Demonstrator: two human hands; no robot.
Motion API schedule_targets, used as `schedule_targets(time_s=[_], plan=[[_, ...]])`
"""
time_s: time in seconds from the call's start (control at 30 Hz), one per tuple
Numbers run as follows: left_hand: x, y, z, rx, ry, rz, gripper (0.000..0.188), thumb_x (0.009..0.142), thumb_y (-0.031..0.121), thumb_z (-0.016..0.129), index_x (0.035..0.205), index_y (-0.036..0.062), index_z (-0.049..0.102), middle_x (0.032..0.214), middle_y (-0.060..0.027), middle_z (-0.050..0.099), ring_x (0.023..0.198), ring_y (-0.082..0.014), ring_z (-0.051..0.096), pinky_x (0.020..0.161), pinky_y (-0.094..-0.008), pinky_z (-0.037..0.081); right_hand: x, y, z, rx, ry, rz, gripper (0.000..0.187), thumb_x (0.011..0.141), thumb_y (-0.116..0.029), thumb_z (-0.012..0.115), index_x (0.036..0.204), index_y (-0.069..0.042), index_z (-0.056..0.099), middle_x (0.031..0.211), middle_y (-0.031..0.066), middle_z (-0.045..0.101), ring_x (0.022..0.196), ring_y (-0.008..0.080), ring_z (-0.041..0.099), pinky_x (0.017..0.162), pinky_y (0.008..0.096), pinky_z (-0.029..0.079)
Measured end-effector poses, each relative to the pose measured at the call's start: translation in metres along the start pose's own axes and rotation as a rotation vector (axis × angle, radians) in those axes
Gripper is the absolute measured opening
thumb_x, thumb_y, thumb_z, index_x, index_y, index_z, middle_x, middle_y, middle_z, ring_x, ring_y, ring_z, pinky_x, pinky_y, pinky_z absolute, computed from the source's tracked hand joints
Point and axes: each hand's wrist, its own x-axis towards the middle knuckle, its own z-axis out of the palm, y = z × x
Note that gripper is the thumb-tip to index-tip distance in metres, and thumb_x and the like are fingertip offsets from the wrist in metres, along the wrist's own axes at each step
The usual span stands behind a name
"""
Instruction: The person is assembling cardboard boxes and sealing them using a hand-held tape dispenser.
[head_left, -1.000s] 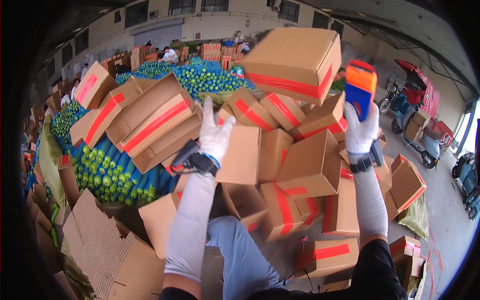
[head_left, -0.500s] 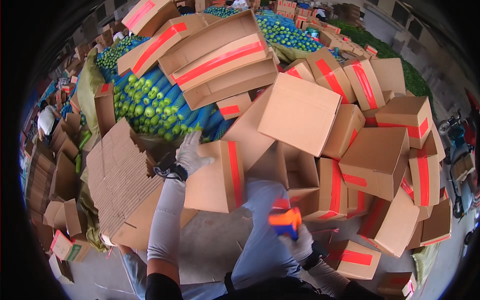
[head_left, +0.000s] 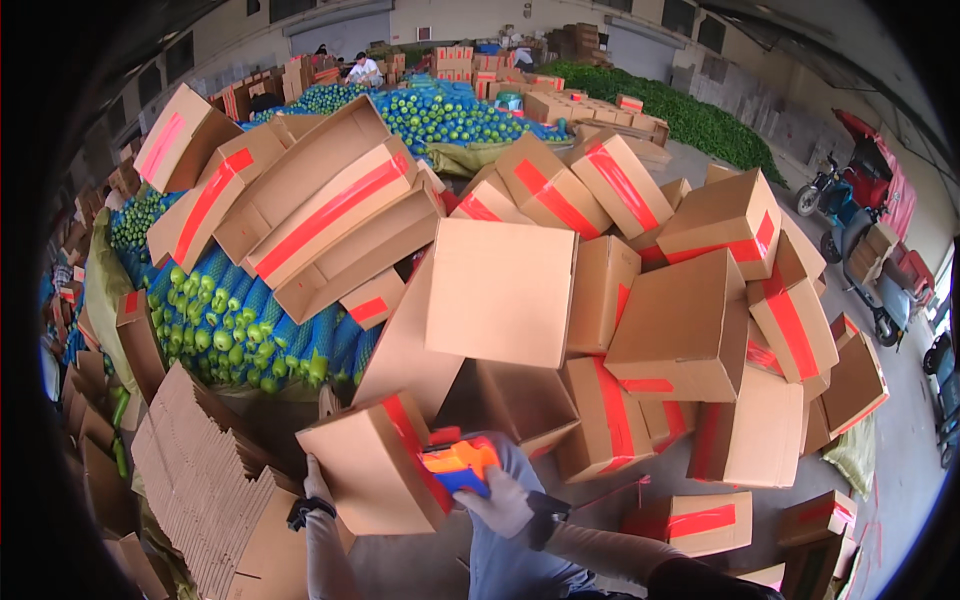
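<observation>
A cardboard box (head_left: pixel 360 475) with a red tape strip down its right side is tilted in front of me. My left hand (head_left: pixel 317 486), in a pale glove, grips its left edge, with part of the fingers hidden behind the cardboard. In my gloved right hand (head_left: pixel 505 502) is an orange and blue tape dispenser (head_left: pixel 462 466), close against the box's taped right side. Whether the dispenser touches the box I cannot tell. To the left of the box lies a stack of flattened cardboard (head_left: pixel 195 490).
Taped boxes (head_left: pixel 675 325) are piled ahead and to the right. Green vegetables in blue netting (head_left: pixel 235 325) lie beyond the flattened stack. Farther off are a leafy green heap (head_left: pixel 660 110), parked scooters (head_left: pixel 870 260) and a person in white (head_left: pixel 364 70).
My left hand has moved from the box's top to its left edge, and the box is now tilted. My right hand has brought the tape dispenser to the box's right side. The view has lifted and turned right.
</observation>
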Motion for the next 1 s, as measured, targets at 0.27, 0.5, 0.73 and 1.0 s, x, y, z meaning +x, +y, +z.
schedule_targets(time_s=[0.27,0.5,0.73,1.0], plan=[[-0.178,0.134,0.018,0.164,-0.516,0.314,0.031,0.08,0.002,0.075,0.111,0.0006,0.07,0.101,-0.0055,0.073,0.092,-0.0141,0.067,0.084,-0.031,0.053,-0.022,0.023,-0.02,0.206,0.266,-0.107,0.047,0.087,-0.026,0.075,0.119,-0.001,0.053,0.1,0.0165,0.067,0.09,0.0295,0.067,0.081,0.0396,0.052],[-0.236,0.365,0.167,0.109,-0.274,1.033,0.034,0.092,0.005,0.061,0.124,-0.0053,0.057,0.114,-0.0134,0.068,0.102,-0.0211,0.067,0.089,-0.0333,0.053,-0.102,0.051,-0.07,0.112,0.292,0.031,0.048,0.086,-0.021,0.076,0.126,-0.002,0.056,0.094,0.0085,0.069,0.086,0.0196,0.067,0.078,0.035,0.054],[-0.177,0.413,0.308,0.373,0.098,1.454,0.075,0.082,0.014,0.07,0.148,0.0031,0.037,0.153,-0.0206,0.036,0.143,-0.037,0.033,0.115,-0.04,0.034,-0.128,0.059,-0.026,0.293,0.337,0.011,0.034,0.086,-0.016,0.076,0.111,-0.002,0.057,0.089,0.006,0.065,0.078,0.0138,0.059,0.072,0.0314,0.052],[-0.144,0.163,-0.013,1.072,0.341,1.065,0.042,0.077,0.013,0.068,0.117,0.0037,0.065,0.125,-0.0205,0.061,0.117,-0.0407,0.056,0.101,-0.0491,0.043,-0.13,0.076,-0.046,0.283,-0.073,-0.015,0.061,0.088,-0.027,0.073,0.139,-0.006,0.046,0.114,0.0145,0.066,0.102,0.023,0.065,0.086,0.0354,0.053]])
